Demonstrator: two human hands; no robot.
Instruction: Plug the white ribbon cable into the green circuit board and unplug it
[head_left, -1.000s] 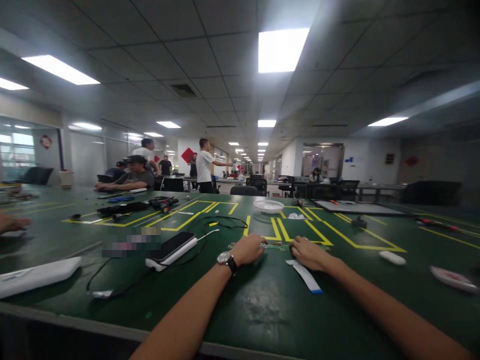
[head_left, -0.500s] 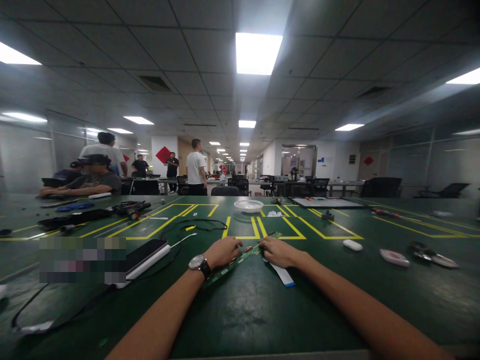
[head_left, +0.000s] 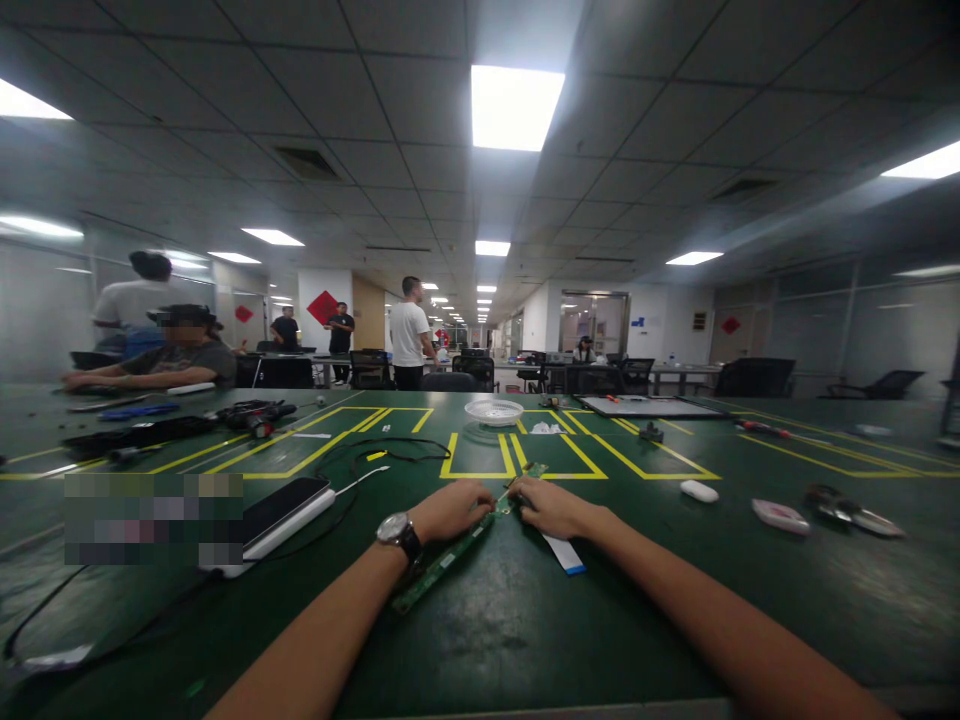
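Note:
A long, narrow green circuit board (head_left: 444, 570) runs slantwise across the table in front of me. My left hand (head_left: 454, 507), a watch at its wrist, has its fingers curled over the board's middle. Close beside it, my right hand (head_left: 551, 505) pinches the board toward its far end. Both sets of fingertips hide parts of the board. From beneath my right hand a white flat ribbon cable (head_left: 564, 553) with a blue end sticks out toward me; its other end is hidden.
Beyond my hands stands a white basket (head_left: 493, 411). To the left lie a phone (head_left: 289, 508) on a white power strip (head_left: 296, 527) and dark cables. A white case (head_left: 699, 491) and a pinkish case (head_left: 780, 516) lie right. A person (head_left: 184, 350) sits at the far left.
My left hand has shifted right along the board, closer to my right hand, and more of the board's near end shows. The standing person in white has moved right.

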